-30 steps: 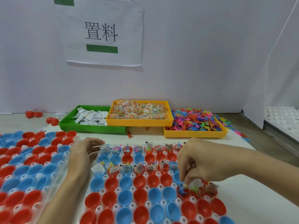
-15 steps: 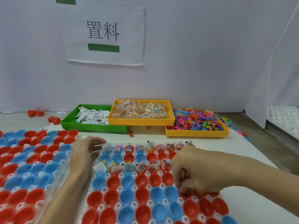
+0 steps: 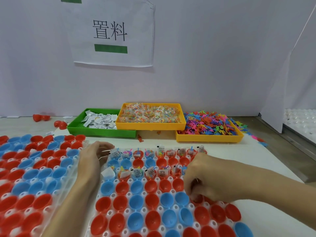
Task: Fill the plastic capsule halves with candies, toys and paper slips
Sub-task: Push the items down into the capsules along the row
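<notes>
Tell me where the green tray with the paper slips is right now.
In the head view, the green tray sits at the back of the table, left of centre, beside the yellow candy tray, with loose red capsule halves to its left.

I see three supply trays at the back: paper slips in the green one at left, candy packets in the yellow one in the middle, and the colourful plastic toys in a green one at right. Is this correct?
Not quite. The head view shows the toys lie in a yellow tray, not a green one. The rest holds: paper slips in the green tray at left, candy packets in the middle yellow tray.
</notes>
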